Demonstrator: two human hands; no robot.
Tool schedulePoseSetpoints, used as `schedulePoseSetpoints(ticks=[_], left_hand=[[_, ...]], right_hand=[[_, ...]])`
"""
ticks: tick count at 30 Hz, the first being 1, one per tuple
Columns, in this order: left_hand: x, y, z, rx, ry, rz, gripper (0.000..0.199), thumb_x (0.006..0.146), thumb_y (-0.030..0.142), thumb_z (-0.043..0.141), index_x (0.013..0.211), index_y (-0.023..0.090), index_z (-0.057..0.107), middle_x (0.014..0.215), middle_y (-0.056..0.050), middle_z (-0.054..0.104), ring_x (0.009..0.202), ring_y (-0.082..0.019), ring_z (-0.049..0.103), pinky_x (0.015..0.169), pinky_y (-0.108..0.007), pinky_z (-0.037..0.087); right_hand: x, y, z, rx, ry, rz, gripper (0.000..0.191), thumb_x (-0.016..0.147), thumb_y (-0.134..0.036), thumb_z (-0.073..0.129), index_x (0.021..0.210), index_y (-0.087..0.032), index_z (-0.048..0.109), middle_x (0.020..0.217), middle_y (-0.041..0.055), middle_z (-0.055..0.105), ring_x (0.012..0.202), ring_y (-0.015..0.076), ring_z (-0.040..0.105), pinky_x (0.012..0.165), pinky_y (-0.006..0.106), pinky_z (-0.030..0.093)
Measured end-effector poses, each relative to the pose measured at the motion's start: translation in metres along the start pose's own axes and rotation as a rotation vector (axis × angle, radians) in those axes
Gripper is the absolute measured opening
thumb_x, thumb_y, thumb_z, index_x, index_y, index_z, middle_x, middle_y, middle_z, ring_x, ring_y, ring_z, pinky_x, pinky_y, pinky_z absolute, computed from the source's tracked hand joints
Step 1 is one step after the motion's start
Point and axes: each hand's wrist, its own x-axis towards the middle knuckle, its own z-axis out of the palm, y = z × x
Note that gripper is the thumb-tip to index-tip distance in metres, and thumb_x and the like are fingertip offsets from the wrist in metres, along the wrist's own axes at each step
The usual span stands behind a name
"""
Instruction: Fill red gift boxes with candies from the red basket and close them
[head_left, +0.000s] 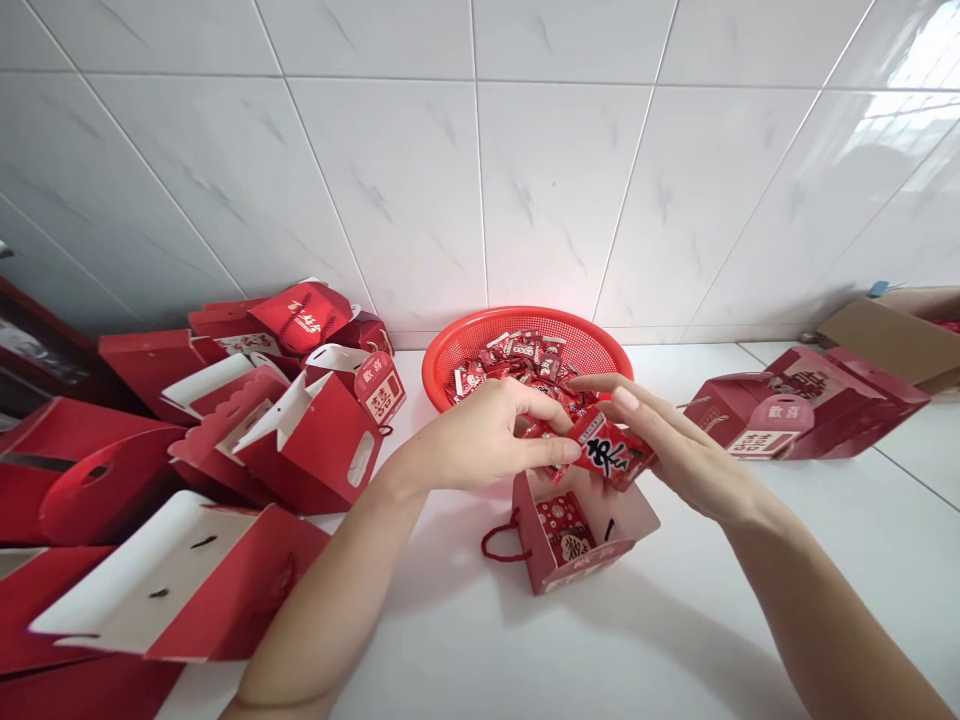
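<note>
My left hand (487,430) is closed, thumb and fingers pinching small red packets above an open gift box. One red packet (615,452) with a large black character points rightward from the thumb tip. My right hand (686,452) lies along that packet's far right side, with its visible fingers stretched out; its underside is hidden. Below both hands stands the red gift box (546,558), lid open, a red cord handle at its left. Inside it rests a dotted red packet (561,515). Just behind the hands, a red plastic basket (450,335) holds many small wrapped sweets (517,350).
Several red gift boxes (311,440) crowd the left side, some with lids open. Two closed red boxes (750,415) stand at the right, near a brown cardboard box (862,335). A tiled wall (555,190) rises behind the white counter (450,620).
</note>
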Motion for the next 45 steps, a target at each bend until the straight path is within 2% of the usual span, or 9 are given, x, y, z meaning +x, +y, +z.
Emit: schedulePoseSetpoints(ticks=[4,6,9,14,23,27,32,36,45], left_hand=[[0.002,-0.002,-0.005,-0.064,0.102,-0.018,0.022,0.089,0.038,0.068,0.079,0.02,0.073,0.076,0.0,0.071,0.073,-0.016,0.066,0.066,-0.026,0.05],[0.003,-0.004,-0.008,-0.049,0.202,-0.011,0.023,0.088,0.04,0.07,0.079,0.019,0.073,0.077,0.0,0.07,0.073,-0.016,0.065,0.067,-0.026,0.049],[0.005,-0.005,-0.011,-0.032,0.29,-0.002,0.022,0.088,0.039,0.069,0.08,0.019,0.075,0.08,0.0,0.071,0.076,-0.015,0.063,0.068,-0.026,0.048],[0.005,-0.005,-0.012,-0.049,0.252,0.001,0.023,0.087,0.041,0.071,0.083,0.018,0.076,0.078,0.0,0.069,0.073,-0.014,0.06,0.066,-0.025,0.047],[0.004,-0.005,-0.012,-0.059,0.249,0.011,0.033,0.087,0.05,0.071,0.088,0.018,0.077,0.085,-0.003,0.071,0.078,-0.016,0.061,0.068,-0.026,0.049],[0.005,-0.005,-0.011,-0.048,0.239,0.036,0.035,0.088,0.052,0.07,0.08,0.018,0.074,0.08,-0.001,0.067,0.076,-0.015,0.059,0.068,-0.027,0.048],[0.006,-0.007,-0.011,-0.065,0.243,0.047,0.034,0.087,0.049,0.071,0.077,0.017,0.072,0.076,-0.001,0.063,0.074,-0.014,0.057,0.069,-0.027,0.048],[0.005,-0.007,-0.009,-0.04,0.247,0.077,0.033,0.088,0.05,0.07,0.081,0.018,0.074,0.077,-0.001,0.063,0.074,-0.015,0.057,0.068,-0.028,0.048],[0.006,-0.006,-0.005,0.028,0.245,0.12,0.026,0.088,0.044,0.07,0.083,0.019,0.076,0.078,-0.001,0.067,0.075,-0.014,0.059,0.068,-0.027,0.047]], right_hand=[[-0.002,0.001,-0.008,0.019,-0.048,-0.036,0.063,0.084,-0.047,0.079,0.139,-0.032,0.053,0.13,0.0097,0.065,0.095,0.0249,0.072,0.08,0.041,0.063],[-0.002,0.003,-0.007,-0.007,0.022,-0.127,0.061,0.08,-0.039,0.083,0.134,-0.033,0.054,0.14,0.0092,0.059,0.1,0.0243,0.07,0.083,0.041,0.063],[-0.001,0.005,-0.001,-0.01,0.13,-0.244,0.053,0.084,-0.032,0.08,0.131,-0.032,0.054,0.132,0.0072,0.063,0.1,0.0234,0.07,0.086,0.042,0.063],[-0.001,0.008,0.002,-0.136,0.255,-0.299,0.042,0.089,-0.027,0.074,0.128,-0.029,0.059,0.122,0.0069,0.068,0.095,0.0239,0.07,0.088,0.045,0.06],[-0.003,0.007,-0.003,-0.205,0.216,-0.326,0.035,0.09,-0.021,0.071,0.123,-0.029,0.062,0.114,0.0055,0.071,0.092,0.0223,0.069,0.085,0.042,0.059],[-0.004,0.006,-0.003,-0.208,0.179,-0.311,0.036,0.09,-0.022,0.071,0.124,-0.03,0.062,0.116,0.0046,0.07,0.093,0.022,0.069,0.085,0.041,0.059],[-0.004,0.0,-0.005,-0.08,0.111,-0.267,0.041,0.088,-0.03,0.076,0.127,-0.03,0.062,0.119,0.0052,0.07,0.089,0.021,0.071,0.081,0.04,0.062],[-0.001,-0.003,-0.005,0.011,0.115,-0.185,0.038,0.087,-0.043,0.078,0.121,-0.028,0.068,0.124,0.0088,0.07,0.093,0.0235,0.072,0.082,0.04,0.064],[-0.001,-0.002,-0.005,-0.027,0.111,-0.077,0.036,0.084,-0.05,0.079,0.11,-0.024,0.078,0.098,0.0079,0.079,0.079,0.0238,0.073,0.073,0.038,0.064]])
